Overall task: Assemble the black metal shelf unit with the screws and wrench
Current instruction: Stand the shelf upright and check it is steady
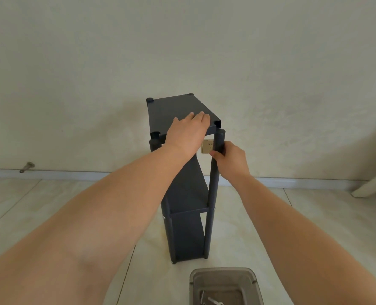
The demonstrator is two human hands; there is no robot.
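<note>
While lower shelves [188,192] sit fixed, my left hand [188,133] lies flat on the loose top shelf [171,108] and my right hand [231,157] grips the near post [214,183], screws pending.

Shelf unit [183,111]: matt black metal, smooth.
Bin [223,282]: grey translucent plastic.
Floor [248,227]: glossy pale tiles.
Wall [182,40]: matt, slightly rough plaster.

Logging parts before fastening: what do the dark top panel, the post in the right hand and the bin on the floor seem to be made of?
Dark flat top shelf panel: looks like thin sheet metal, matte black coating, with a folded-down edge. Dark round upright post: likely coated metal tube, smooth with a dull sheen. Translucent grey rectangular bin: probably plastic; rounded moulded rim, and its contents show dimly through it.
</note>
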